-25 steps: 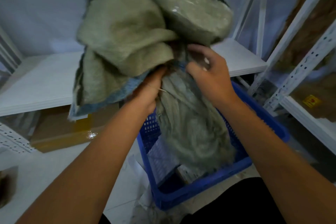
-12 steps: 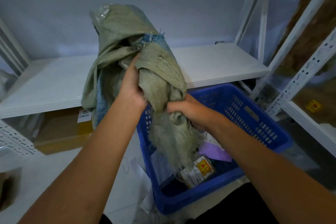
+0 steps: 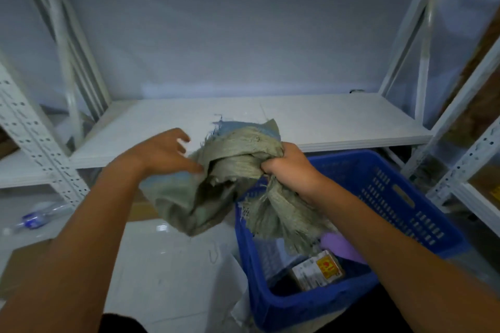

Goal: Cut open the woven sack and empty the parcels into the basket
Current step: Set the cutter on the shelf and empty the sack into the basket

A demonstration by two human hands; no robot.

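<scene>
The grey-green woven sack is limp and bunched up above the left rim of the blue plastic basket. My right hand is clenched on the sack's middle, and its frayed end hangs into the basket. My left hand is at the sack's left side with fingers spread, touching the fabric but not gripping it. In the basket lie a brown parcel with a yellow label and a purple parcel; the sack and my right arm hide other contents.
A white shelf board runs behind the basket, with white perforated uprights at left and right. A plastic bottle lies on the white floor at left. A cardboard box sits at the lower left.
The sack has come down from raised height to just above the basket rim. My left hand has let go of it and opened. My right hand still grips the sack.
</scene>
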